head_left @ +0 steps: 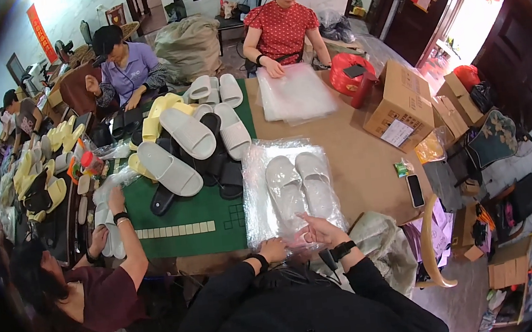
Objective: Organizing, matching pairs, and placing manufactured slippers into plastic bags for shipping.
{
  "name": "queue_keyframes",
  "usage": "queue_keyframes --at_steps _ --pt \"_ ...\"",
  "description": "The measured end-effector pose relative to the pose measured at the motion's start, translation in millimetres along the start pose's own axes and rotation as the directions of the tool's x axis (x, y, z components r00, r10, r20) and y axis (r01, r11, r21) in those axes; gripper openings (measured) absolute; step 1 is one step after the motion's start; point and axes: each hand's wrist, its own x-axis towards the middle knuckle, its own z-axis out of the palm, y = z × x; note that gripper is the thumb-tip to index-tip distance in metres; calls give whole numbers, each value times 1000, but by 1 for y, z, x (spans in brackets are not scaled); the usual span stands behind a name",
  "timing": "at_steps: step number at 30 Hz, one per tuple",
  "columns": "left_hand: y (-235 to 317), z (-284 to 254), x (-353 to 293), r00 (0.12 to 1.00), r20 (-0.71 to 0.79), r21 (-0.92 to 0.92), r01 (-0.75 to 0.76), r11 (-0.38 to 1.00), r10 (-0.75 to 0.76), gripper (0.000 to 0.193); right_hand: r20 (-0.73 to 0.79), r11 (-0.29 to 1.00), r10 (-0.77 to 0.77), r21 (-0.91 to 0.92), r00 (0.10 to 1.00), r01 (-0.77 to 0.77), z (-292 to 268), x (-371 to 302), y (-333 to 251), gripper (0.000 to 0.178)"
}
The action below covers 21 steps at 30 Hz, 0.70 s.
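- At the right hand (324,230), the fingers are seen partly extended and slightly apart, angled forward and to the left; whether any film is pinched between them cannot be told.
- At the left hand (273,250), the fingers are seen curled at the near edge of the plastic; whether they are closed on it cannot be told.
- By the right fingers, the near end of the pair of pale grey slippers (286,190) is almost met; actual touching cannot be made out.
- The pair is placed straight ahead of the fingers, side by side, with both long axes directed away from the body, so that only the near ends are within close reach.
- The right hand is set nearer to the pair; the left hand is set a little lower and to the left.
- Beneath the pair, shiny clear plastic (256,193) is spread; whether the slippers are also enclosed by it cannot be made out.
- By the tabletop (361,175), all of this is carried, with a green mat (190,244) laid to the left.
- On the mat, a row of small pale blocks (176,230) is lined up, and beyond it loose slippers (188,133) are heaped.
- Farther right, a phone (416,190) and a cardboard box (395,104) are placed, well apart from the hands.
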Motion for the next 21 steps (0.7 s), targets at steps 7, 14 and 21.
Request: queue_keyframes --at_steps 7,14,21 --pt "-9 14 6 996 -81 21 -36 999 37 42 96 988 -124 107 988 114 28 -12 -36 57" --pt "-11 16 3 997 -70 21 -14 1000 15 45 -190 855 -516 -60 835 515 23 -34 -96 55" --pt "-16 24 9 984 -154 39 -83 996 88 39 -229 445 -895 -531 384 721 23 -73 -143 52"
